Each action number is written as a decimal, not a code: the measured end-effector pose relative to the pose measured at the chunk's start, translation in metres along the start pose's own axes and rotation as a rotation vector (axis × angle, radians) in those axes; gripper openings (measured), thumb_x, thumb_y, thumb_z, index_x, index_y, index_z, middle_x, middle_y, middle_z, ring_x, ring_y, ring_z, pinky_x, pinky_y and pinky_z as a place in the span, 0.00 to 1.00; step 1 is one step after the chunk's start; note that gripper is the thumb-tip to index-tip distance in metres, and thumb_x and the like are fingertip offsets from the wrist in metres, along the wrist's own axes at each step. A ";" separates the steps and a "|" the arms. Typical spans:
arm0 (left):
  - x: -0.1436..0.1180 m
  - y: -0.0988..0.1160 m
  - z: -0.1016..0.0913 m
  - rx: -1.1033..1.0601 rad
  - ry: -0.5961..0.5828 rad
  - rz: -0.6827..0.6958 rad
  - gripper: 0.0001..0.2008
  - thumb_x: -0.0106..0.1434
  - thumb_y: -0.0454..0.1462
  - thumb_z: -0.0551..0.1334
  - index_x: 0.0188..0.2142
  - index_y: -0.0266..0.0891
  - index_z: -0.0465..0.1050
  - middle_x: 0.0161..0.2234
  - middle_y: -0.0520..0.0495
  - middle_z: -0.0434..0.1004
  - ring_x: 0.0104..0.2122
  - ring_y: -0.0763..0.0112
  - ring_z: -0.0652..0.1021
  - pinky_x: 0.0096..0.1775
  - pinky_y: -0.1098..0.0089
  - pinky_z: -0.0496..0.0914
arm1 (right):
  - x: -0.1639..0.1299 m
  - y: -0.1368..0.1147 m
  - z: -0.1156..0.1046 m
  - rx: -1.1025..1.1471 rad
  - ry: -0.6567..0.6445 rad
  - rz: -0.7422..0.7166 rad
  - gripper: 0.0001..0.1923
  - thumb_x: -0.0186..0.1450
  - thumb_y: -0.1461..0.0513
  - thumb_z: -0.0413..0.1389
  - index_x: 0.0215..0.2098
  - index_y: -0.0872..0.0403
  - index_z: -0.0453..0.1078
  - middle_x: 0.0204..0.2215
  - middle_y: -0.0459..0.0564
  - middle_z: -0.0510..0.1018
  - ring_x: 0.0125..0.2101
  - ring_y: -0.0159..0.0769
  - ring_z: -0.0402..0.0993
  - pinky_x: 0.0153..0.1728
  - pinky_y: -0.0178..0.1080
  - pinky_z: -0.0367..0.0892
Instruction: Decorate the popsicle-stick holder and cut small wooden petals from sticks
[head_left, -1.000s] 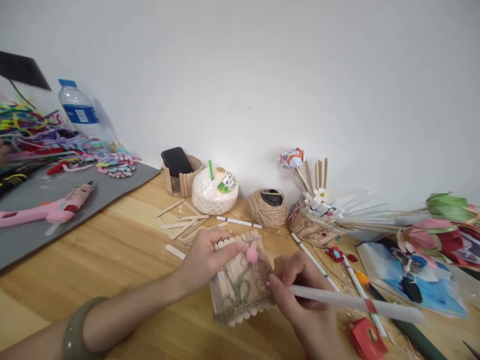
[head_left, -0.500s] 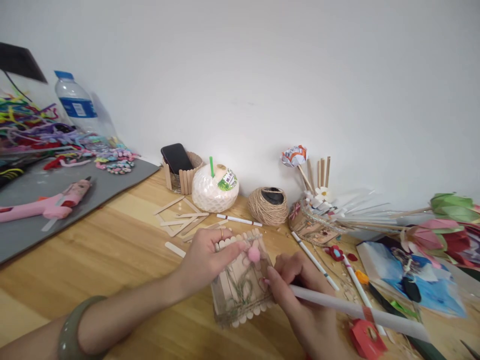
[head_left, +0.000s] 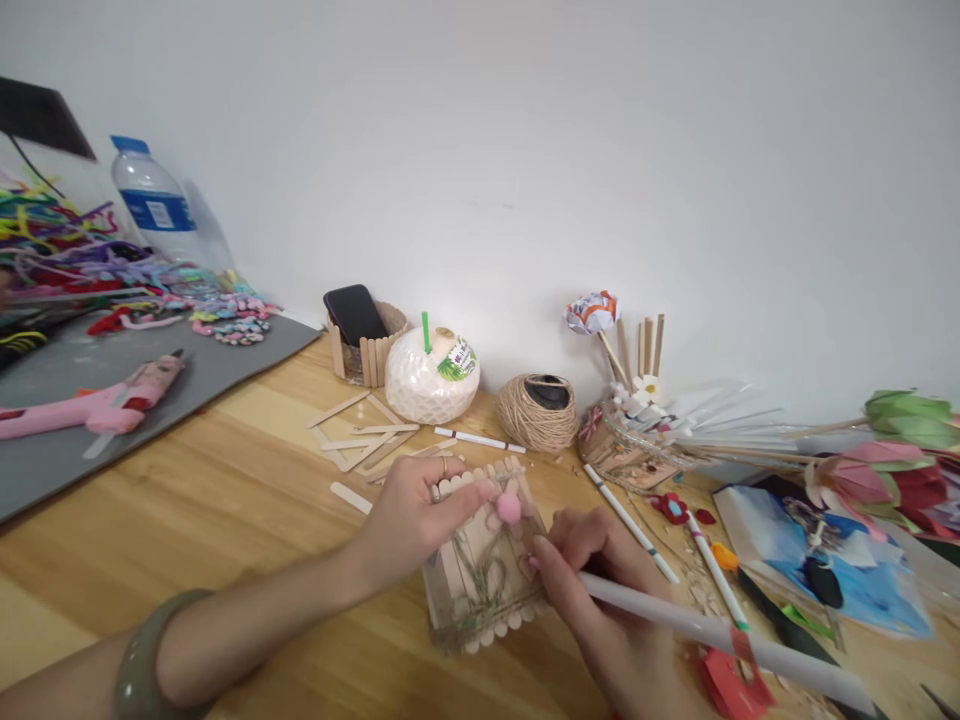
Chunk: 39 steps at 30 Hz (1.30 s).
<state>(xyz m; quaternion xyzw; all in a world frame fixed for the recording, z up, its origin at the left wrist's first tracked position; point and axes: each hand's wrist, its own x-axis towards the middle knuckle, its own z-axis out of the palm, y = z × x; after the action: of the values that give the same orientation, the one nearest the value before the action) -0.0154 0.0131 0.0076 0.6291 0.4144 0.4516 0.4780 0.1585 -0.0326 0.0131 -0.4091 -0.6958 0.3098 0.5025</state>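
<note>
A small box of wooden craft sticks [head_left: 480, 570] lies on the wooden table [head_left: 247, 500], with a pink pom-pom [head_left: 508, 508] and green twine on its upper face. My left hand [head_left: 412, 515] grips the box at its left and far side. My right hand [head_left: 600, 590] holds a long white stick [head_left: 720, 632] like a pen, its tip at the box's right edge. A green bangle [head_left: 142, 660] circles my left wrist.
Loose craft sticks [head_left: 367, 440], a netted coconut drink [head_left: 431, 375], a twine ball [head_left: 536, 412] and a phone in a stick holder [head_left: 356, 330] stand behind. A pink glue gun [head_left: 97, 405] lies on a grey mat at left. Paper flowers [head_left: 885, 460] and straws crowd the right.
The white stick in my right hand has tilted lower at its far end. My left hand and the box have barely moved.
</note>
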 end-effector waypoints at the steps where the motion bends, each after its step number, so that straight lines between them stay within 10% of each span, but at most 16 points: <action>1: 0.000 0.000 0.000 0.001 0.002 -0.003 0.16 0.58 0.43 0.59 0.19 0.37 0.66 0.18 0.54 0.60 0.22 0.74 0.63 0.26 0.73 0.57 | 0.000 0.000 0.000 -0.007 -0.008 0.000 0.14 0.65 0.64 0.52 0.23 0.50 0.53 0.17 0.39 0.58 0.18 0.29 0.53 0.19 0.33 0.52; 39: 0.001 0.001 0.001 0.054 0.030 0.025 0.16 0.58 0.43 0.58 0.17 0.37 0.66 0.16 0.55 0.59 0.21 0.74 0.63 0.24 0.73 0.57 | 0.002 0.001 -0.001 0.011 -0.050 0.006 0.13 0.65 0.65 0.52 0.24 0.50 0.54 0.18 0.38 0.59 0.18 0.29 0.53 0.19 0.32 0.52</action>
<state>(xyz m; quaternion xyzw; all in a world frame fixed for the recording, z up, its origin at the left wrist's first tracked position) -0.0143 0.0141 0.0087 0.6400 0.4258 0.4557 0.4488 0.1590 -0.0307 0.0136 -0.4007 -0.7051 0.3251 0.4864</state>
